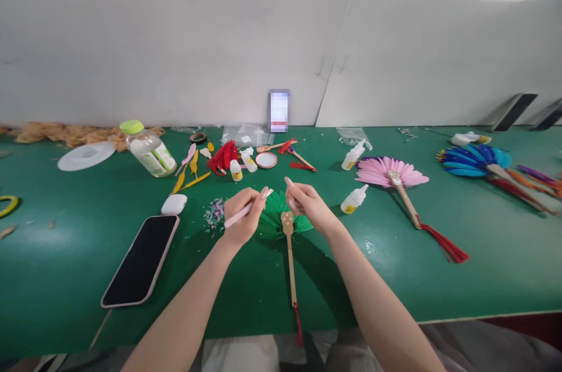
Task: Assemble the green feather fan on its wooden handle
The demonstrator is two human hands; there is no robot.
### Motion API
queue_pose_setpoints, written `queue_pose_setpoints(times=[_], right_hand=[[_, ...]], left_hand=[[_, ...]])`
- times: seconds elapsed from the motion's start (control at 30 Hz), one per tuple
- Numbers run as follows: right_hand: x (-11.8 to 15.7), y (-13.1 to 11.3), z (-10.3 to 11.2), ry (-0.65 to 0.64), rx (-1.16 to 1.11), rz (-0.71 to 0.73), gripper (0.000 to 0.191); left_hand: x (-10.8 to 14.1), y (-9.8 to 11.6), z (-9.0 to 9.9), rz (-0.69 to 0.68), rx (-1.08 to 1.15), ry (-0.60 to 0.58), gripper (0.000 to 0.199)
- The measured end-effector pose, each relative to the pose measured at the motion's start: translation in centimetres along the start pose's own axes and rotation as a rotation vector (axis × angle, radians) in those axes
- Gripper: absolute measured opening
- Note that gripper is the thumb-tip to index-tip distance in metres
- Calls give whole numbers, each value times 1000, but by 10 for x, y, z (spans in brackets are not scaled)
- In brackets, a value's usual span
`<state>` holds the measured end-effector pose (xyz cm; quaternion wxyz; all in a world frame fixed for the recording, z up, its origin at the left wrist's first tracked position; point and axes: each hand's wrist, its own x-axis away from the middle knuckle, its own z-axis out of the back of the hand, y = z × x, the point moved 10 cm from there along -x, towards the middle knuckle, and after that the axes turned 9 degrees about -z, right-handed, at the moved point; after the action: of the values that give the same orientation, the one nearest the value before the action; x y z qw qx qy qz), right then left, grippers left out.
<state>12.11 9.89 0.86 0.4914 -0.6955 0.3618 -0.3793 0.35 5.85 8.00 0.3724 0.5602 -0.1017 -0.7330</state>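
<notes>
My left hand (244, 226) is closed around a slim pale pink pen-like tool (237, 217), its tip pointing up toward my right hand. The fingers of my right hand (309, 205) are pinched together; whatever they hold, if anything, is too small to make out. Both hands hover over a green feather fan (272, 223), partly covering it. The fan lies with its wooden handle (291, 272) toward me, white beads on the head of the handle and a red tassel (298, 325) at its end. Left of it is a scatter of tiny purple and white beads (215, 212).
White glue bottles (353, 199) stand right of my hands, beside a pink feather fan (390, 172) and a blue one (474, 158). A phone (141, 261), a white earbud case (174, 204) and a green-capped bottle (151, 152) are on the left. Red feathers (225, 157) lie behind.
</notes>
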Motion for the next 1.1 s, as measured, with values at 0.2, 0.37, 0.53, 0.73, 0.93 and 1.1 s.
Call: queue_pose_setpoints(times=[0.2, 0.37, 0.53, 0.73, 0.93, 1.1], right_hand=[[-3, 4, -3, 1, 35, 16, 45], [-4, 8, -12, -29, 74, 42, 44], [-5, 13, -18, -64, 66, 23, 45], [-8, 16, -17, -23, 54, 19, 45], [-10, 13, -7, 42, 94, 56, 49], [-10, -7, 4, 102, -21, 62, 49]], left_hand=[[14, -44, -21, 438, 438, -58, 38], [26, -58, -39, 658, 608, -84, 39], [33, -63, -49, 743, 720, -157, 36], [34, -72, -44, 752, 676, -86, 31], [35, -76, -35, 766, 627, 31, 38], [22, -61, -20, 663, 515, 83, 39]])
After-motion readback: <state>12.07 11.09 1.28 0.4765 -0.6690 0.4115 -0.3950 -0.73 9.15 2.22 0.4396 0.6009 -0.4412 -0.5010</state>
